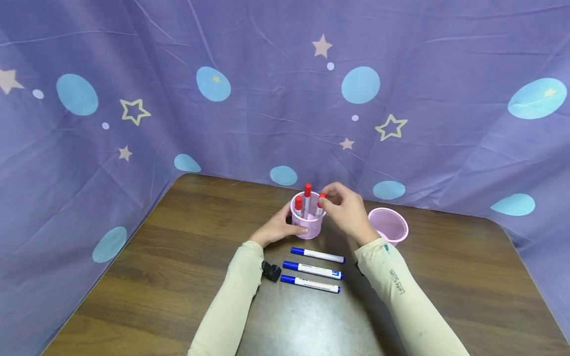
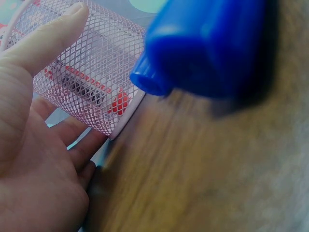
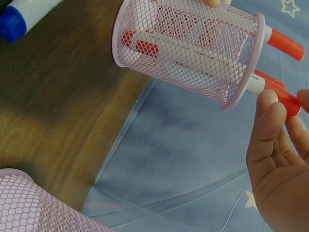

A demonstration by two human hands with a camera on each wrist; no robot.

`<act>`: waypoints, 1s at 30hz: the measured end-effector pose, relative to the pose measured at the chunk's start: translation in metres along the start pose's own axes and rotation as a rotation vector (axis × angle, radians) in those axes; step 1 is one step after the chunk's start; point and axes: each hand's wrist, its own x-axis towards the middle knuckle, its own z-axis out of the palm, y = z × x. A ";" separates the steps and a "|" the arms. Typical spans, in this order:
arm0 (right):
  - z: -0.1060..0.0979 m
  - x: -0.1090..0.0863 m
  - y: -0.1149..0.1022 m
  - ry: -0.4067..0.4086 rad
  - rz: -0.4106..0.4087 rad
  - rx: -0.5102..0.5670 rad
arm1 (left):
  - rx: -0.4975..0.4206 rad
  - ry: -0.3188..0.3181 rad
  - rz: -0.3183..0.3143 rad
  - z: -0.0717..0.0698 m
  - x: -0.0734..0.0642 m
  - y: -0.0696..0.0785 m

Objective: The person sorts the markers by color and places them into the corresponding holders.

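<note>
A pink mesh pen cup [image 1: 312, 228] stands upright near the back of the table. My left hand [image 1: 275, 229] holds it from the left, thumb across the front and fingers round the far side. Three red-capped markers stand in the cup, caps up. The right hand [image 1: 349, 211] pinches the cap of the rightmost red marker [image 3: 288, 102] above the rim; its lower part lies inside the mesh. Another red marker [image 1: 308, 190] leans at the back, and a third red marker [image 1: 298, 202] is at the left.
Three blue markers, a far one [image 1: 318, 255], a middle one [image 1: 313, 271] and a near one [image 1: 311, 284], lie side by side before the cup. A second pink mesh cup [image 1: 393, 223] stands beyond the right forearm. A patterned purple curtain [image 1: 267, 123] hangs behind the wooden table [image 1: 178, 247].
</note>
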 end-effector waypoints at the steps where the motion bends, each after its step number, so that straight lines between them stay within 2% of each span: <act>1: -0.001 0.000 0.000 0.000 -0.002 -0.003 | 0.003 0.002 -0.002 0.001 0.002 -0.004; 5: -0.008 0.001 -0.004 -0.010 -0.003 -0.022 | 0.005 0.025 -0.014 0.004 0.009 -0.022; 10: -0.035 0.002 -0.021 -0.016 -0.008 -0.066 | 0.004 0.040 -0.003 0.006 0.011 -0.026; 13: -0.063 -0.004 -0.032 0.056 -0.017 -0.058 | 0.015 0.048 0.005 0.007 0.012 -0.025; 16: -0.092 -0.020 -0.035 0.133 0.005 -0.033 | 0.028 0.053 0.008 0.008 0.013 -0.024; 19: -0.116 -0.045 -0.022 0.097 0.052 -0.095 | 0.029 0.050 0.008 0.007 0.014 -0.026; 23: -0.132 -0.075 0.009 -0.073 0.145 -0.173 | 0.034 0.052 0.004 0.006 0.013 -0.024; 26: -0.132 -0.088 0.035 -0.160 0.258 -0.084 | 0.042 0.050 -0.007 0.005 0.012 -0.022; 30: -0.125 -0.094 0.063 -0.191 0.370 0.080 | 0.045 0.046 -0.034 0.003 0.009 -0.021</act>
